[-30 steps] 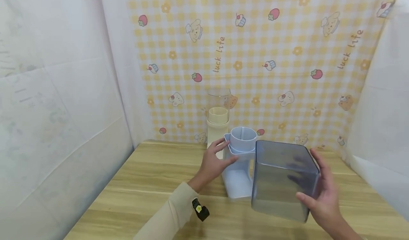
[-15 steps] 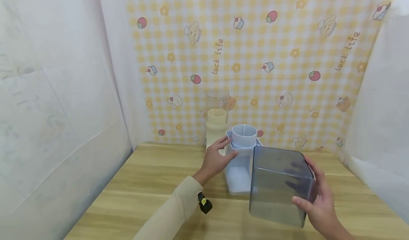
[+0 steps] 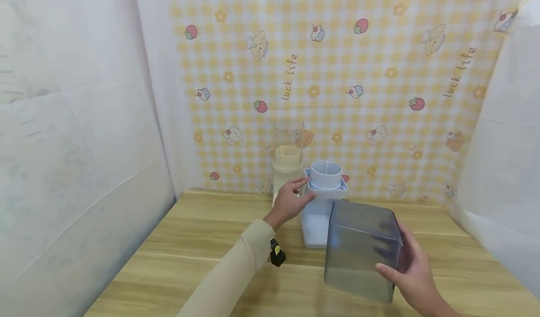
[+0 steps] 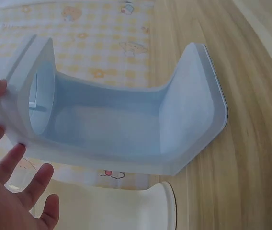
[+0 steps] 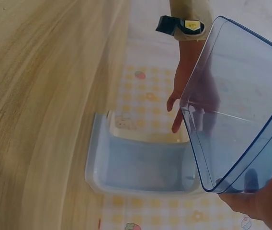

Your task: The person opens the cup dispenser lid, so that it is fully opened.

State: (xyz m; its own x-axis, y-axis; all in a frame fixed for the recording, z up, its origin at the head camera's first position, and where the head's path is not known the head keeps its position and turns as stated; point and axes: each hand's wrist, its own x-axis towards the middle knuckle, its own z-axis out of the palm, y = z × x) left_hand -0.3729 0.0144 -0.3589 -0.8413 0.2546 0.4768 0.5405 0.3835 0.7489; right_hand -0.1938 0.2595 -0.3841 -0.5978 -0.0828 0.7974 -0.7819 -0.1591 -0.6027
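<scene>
A light blue dispenser stand with a round cup-like collar on top stands upright on the table. My left hand touches its upper left edge; in the left wrist view, the fingers are spread and loosely extended by the top part. My right hand grips a translucent grey-blue box-shaped container by its right side, thumb on the near face, fingers behind. The container is tilted and sits in front and to the right of the stand. In the right wrist view, the container's open rim faces the camera.
Behind my left hand stands a cream dispenser with a clear cylinder on top, close to the blue stand. Checked yellow cloth hangs behind the wooden table. White sheets hang at both sides.
The blue stand has shifted back and slightly right with my left hand on it. My right hand has brought the container a little left and lower, toward me.
</scene>
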